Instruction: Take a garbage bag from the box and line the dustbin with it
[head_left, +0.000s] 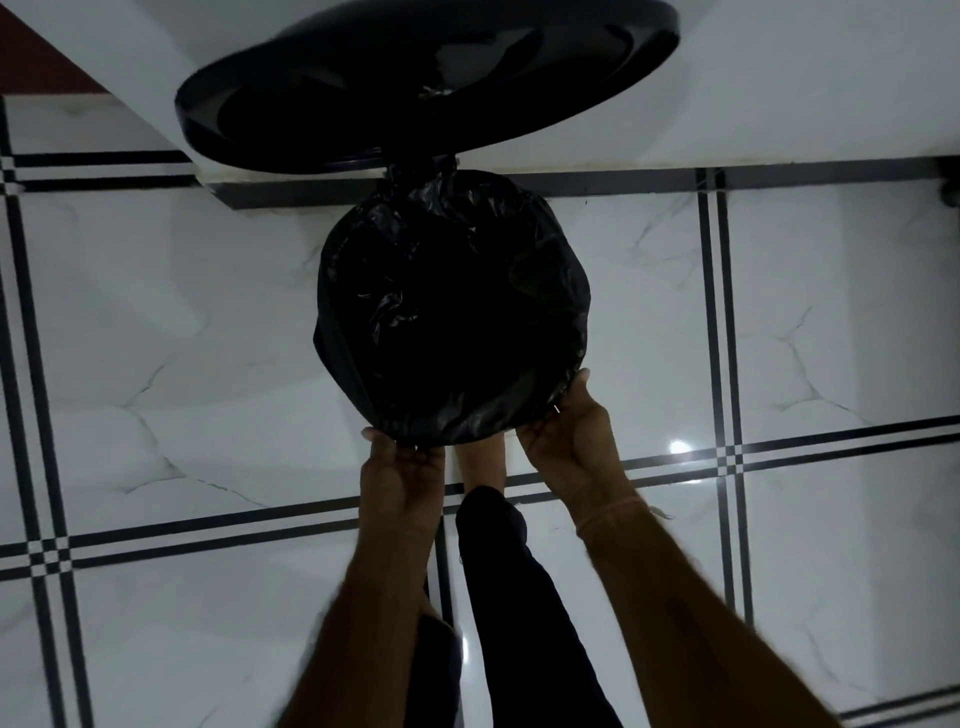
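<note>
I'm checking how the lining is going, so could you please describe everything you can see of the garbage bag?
The garbage bag is thin, glossy, crinkled black plastic, spread open over the round mouth of the dustbin, its edge folded down outside the rim. Its inside is too dark to read. The left hand and right hand both pinch its near edge. The open lid stands behind it.

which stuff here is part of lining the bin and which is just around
Part of the job:
garbage bag
dustbin
lid, raised
left hand
right hand

Just around:
tiled floor
foot
thread on right wrist
</note>
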